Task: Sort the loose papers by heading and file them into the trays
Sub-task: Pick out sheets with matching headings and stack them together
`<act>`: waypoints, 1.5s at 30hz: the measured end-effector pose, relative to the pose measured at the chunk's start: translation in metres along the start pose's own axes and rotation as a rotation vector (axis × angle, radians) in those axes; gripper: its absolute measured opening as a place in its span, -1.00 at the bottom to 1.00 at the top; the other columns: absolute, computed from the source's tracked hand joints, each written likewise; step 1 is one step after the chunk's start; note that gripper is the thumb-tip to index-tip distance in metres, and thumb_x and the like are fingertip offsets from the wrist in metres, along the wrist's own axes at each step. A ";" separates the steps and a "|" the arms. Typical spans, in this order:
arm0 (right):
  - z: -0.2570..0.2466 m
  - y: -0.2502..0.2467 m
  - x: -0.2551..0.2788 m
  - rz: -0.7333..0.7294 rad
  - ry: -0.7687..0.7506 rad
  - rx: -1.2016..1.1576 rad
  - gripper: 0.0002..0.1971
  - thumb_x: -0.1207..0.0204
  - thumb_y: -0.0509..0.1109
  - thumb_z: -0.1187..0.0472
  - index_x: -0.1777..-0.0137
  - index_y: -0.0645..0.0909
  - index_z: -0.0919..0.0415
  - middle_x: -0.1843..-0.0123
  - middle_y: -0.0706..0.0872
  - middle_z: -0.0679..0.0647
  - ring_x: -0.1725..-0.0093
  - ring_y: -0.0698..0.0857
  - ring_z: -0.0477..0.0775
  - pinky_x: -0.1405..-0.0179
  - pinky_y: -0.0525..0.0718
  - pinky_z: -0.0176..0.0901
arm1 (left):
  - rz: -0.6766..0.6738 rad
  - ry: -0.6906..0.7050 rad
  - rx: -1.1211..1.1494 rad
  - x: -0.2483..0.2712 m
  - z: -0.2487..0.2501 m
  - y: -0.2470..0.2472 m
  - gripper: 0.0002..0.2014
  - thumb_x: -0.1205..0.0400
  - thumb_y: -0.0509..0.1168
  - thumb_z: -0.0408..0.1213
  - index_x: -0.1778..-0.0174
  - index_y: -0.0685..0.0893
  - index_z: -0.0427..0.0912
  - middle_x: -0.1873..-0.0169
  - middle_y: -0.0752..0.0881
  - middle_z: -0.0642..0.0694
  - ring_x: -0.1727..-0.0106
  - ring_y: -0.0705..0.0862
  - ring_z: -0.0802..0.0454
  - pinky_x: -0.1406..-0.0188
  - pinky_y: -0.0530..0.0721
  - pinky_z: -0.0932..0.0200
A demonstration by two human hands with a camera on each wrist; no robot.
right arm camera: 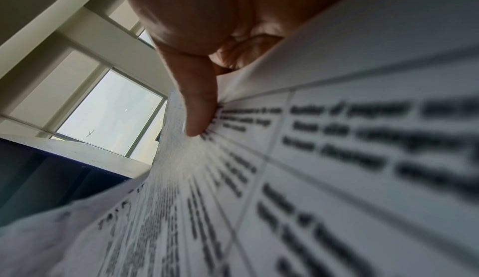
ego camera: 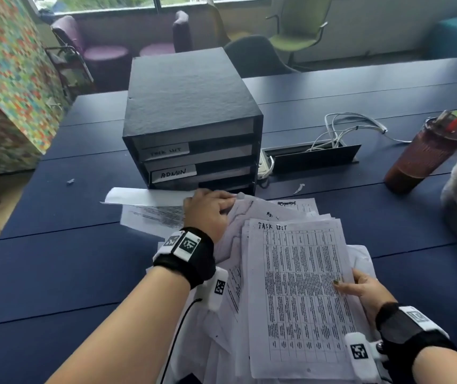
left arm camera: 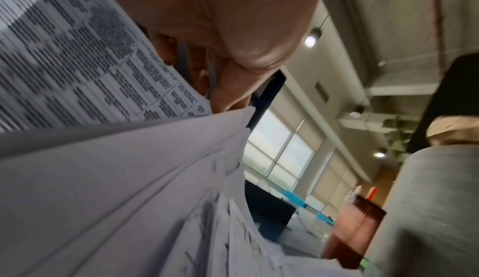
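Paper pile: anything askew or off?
Yes. The paper pile is fanned unevenly, sheets crumpled, some slid left under the left hand. Two torn paper scraps lie loose on the table.

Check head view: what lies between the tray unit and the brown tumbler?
A cable slot with an open flap and white cables, on the table.

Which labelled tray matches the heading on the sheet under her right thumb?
The upper labelled tray, marked TASK LIST like the top sheet; the tray just below it reads ADMIN.
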State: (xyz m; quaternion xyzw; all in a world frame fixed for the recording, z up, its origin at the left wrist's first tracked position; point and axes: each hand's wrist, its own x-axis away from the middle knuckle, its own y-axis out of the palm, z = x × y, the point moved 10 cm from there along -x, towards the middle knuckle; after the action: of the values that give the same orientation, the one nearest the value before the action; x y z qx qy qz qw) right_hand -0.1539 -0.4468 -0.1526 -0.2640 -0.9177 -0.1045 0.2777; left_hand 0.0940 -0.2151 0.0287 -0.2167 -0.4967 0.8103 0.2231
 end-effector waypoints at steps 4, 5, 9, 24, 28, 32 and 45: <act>-0.007 0.004 0.010 0.006 -0.029 -0.051 -0.26 0.07 0.71 0.19 -0.19 0.62 0.30 0.10 0.82 0.25 0.20 0.80 0.21 0.09 0.75 0.16 | 0.244 0.116 0.318 0.017 0.016 -0.046 -0.76 -0.56 0.37 -0.40 -0.07 0.81 -0.06 -0.02 0.74 0.22 -0.21 0.54 0.17 -0.28 0.37 0.23; -0.010 0.004 0.012 0.012 -0.045 -0.042 -0.15 0.26 0.79 0.07 -0.14 0.64 0.24 0.11 0.82 0.24 0.20 0.81 0.20 0.11 0.76 0.16 | 0.292 0.138 0.342 0.020 0.017 -0.059 -0.76 -0.53 0.38 -0.43 -0.05 0.81 -0.09 0.00 0.73 0.23 -0.21 0.53 0.25 -0.33 0.38 0.30; -0.015 0.004 0.020 0.035 -0.064 -0.039 -0.39 -0.03 0.71 0.24 -0.12 0.63 0.24 0.11 0.82 0.26 0.26 0.80 0.17 0.15 0.77 0.12 | 0.454 0.177 0.315 0.032 0.025 -0.117 -0.70 -0.49 0.42 -0.36 -0.09 0.79 0.05 -0.01 0.63 0.43 -0.16 0.49 0.50 -0.49 0.28 0.09; -0.020 -0.040 0.046 0.106 -0.063 -0.275 -0.71 -0.53 0.22 0.54 0.04 0.60 0.13 0.41 0.79 0.12 0.50 0.76 0.15 0.53 0.74 0.19 | 0.792 0.194 0.758 0.083 0.022 -0.245 -0.38 -0.48 0.28 -0.52 -0.37 0.44 0.18 -0.35 0.45 0.24 -0.40 0.48 0.27 -0.36 0.54 0.22; -0.024 -0.047 0.054 0.109 -0.078 -0.319 -0.74 -0.57 0.20 0.49 0.02 0.61 0.13 0.36 0.80 0.12 0.44 0.78 0.16 0.50 0.73 0.24 | 0.671 -0.178 0.840 0.063 -0.068 -0.170 -0.46 -0.48 0.26 -0.55 -0.32 0.59 0.05 -0.36 0.57 0.09 -0.38 0.55 0.14 -0.34 0.56 0.22; -0.020 -0.052 0.061 0.138 -0.071 -0.364 -0.74 -0.58 0.18 0.48 0.00 0.60 0.13 0.35 0.81 0.11 0.42 0.79 0.14 0.51 0.73 0.21 | 0.422 -0.507 0.771 0.079 -0.123 -0.073 -0.54 -0.52 0.17 -0.61 -0.20 0.72 -0.10 -0.18 0.71 -0.06 -0.22 0.67 0.01 -0.28 0.56 0.20; -0.035 -0.014 0.056 0.014 -0.079 -0.390 -0.58 -0.33 0.32 0.40 -0.19 0.63 0.12 0.04 0.79 0.22 0.20 0.80 0.26 0.22 0.75 0.33 | 0.037 -0.690 0.763 0.117 -0.143 0.030 -0.23 -0.46 -0.09 -0.72 -0.30 0.61 0.18 -0.10 0.71 0.01 0.29 0.53 -0.08 0.44 0.48 0.15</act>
State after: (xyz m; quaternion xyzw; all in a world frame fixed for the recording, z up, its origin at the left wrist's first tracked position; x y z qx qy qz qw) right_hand -0.1851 -0.4462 -0.0923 -0.3229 -0.8884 -0.2681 0.1859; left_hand 0.0778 -0.0585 -0.0725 0.1512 -0.2064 0.9620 0.0950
